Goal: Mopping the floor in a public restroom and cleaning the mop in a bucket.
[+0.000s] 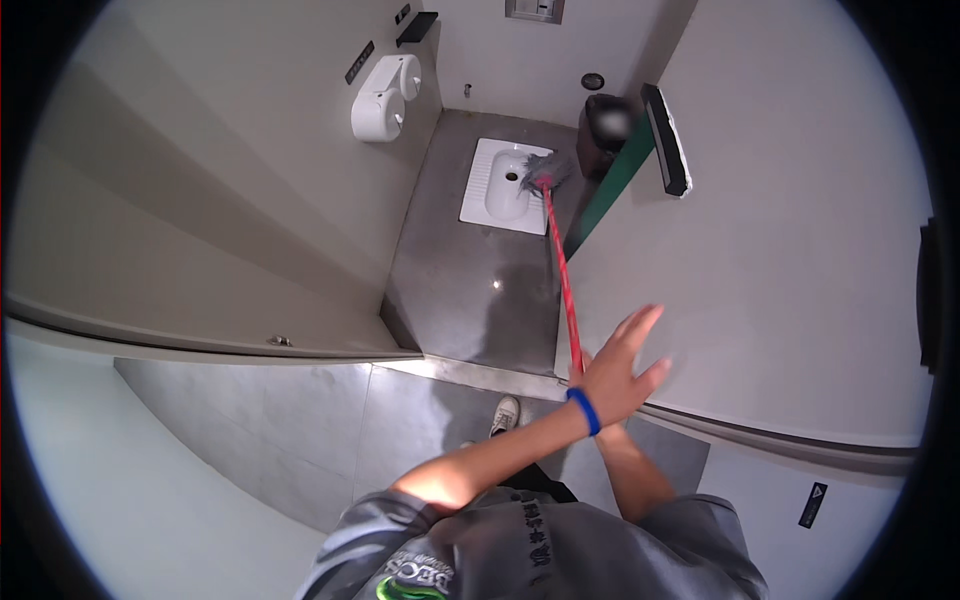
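My left arm, with a blue wristband, reaches across to the right. At its end my left hand (622, 375) is open, its fingers spread beside the top of a mop's red handle (566, 285). My right hand (579, 366) is mostly hidden behind the left one; the little that shows is closed around the upper handle. The handle slants away from me into a toilet stall. Its grey, stringy mop head (547, 172) lies over the right rim of a white squat toilet (483, 193) set in the floor.
A dark waste bin (603, 150) stands in the far right corner behind the mop head. A green-edged door or panel (615, 190) is to the right. White paper dispensers (383, 105) hang on the left partition. A raised threshold (490, 376) crosses the floor by my shoe (506, 413).
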A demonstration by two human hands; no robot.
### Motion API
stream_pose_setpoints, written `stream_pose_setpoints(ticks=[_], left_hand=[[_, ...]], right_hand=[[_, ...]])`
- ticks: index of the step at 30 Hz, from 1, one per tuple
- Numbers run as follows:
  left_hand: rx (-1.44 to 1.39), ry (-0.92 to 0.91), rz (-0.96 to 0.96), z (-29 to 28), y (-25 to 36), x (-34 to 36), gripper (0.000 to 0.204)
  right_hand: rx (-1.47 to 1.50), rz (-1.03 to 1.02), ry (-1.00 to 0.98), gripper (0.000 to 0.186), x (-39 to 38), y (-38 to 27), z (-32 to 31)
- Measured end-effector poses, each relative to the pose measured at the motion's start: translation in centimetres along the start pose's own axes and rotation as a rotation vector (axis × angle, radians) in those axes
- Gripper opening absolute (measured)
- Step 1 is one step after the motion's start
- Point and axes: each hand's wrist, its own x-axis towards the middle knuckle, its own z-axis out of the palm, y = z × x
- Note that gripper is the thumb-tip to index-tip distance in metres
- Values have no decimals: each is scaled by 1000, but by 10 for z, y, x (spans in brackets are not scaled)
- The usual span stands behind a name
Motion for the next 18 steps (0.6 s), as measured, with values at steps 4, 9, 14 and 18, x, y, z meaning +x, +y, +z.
stream_pose_setpoints(ticks=[4, 9, 14, 18], left_hand=[[-47, 96, 199, 40, 16, 75, 66], [-127, 127, 133, 90, 43, 135, 70], [-33, 160, 89, 113, 51, 142, 78], [-70, 119, 78, 100, 51, 144, 76]], right_hand=[[-609, 833, 5, 48, -139, -64, -67], [-412, 761, 173, 49, -316, -118, -132], [-525, 740, 85, 49, -304, -131, -147], [-628, 707, -8, 48, -285, -125, -153]])
